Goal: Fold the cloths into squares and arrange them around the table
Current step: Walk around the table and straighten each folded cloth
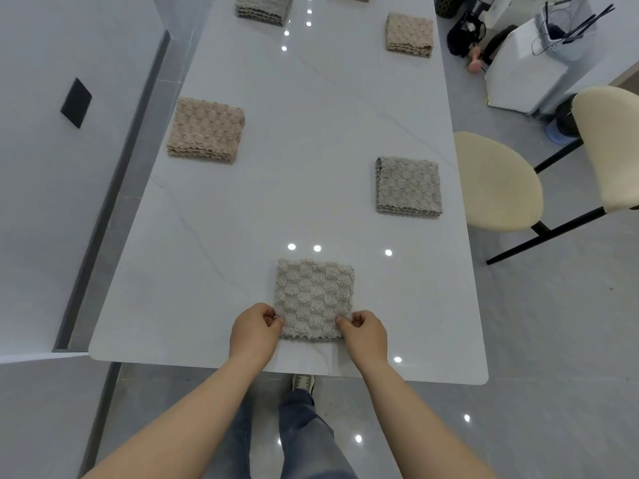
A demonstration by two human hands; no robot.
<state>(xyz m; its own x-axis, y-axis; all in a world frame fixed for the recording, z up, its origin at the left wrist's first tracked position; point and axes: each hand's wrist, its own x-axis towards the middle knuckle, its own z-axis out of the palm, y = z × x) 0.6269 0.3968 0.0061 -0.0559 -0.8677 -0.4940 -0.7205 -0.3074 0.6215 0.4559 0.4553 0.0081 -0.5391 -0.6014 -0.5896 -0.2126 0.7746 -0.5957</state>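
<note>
A pale grey-beige textured cloth (314, 297), folded into a square, lies flat on the white marble table (276, 167) near its front edge. My left hand (254, 328) pinches the cloth's near left corner. My right hand (364, 331) pinches its near right corner. Other folded squares lie around the table: a beige cloth (206, 129) at the left edge, a grey cloth (408, 184) at the right edge, a beige cloth (409, 34) at the far right, a grey cloth (264, 8) at the far left.
A wall (52, 167) with a black plate (76, 102) runs close along the table's left side. Two cream chairs (498, 181) stand right of the table. White appliances and a basket (539, 57) sit at the far right. My legs and a shoe show below the table edge.
</note>
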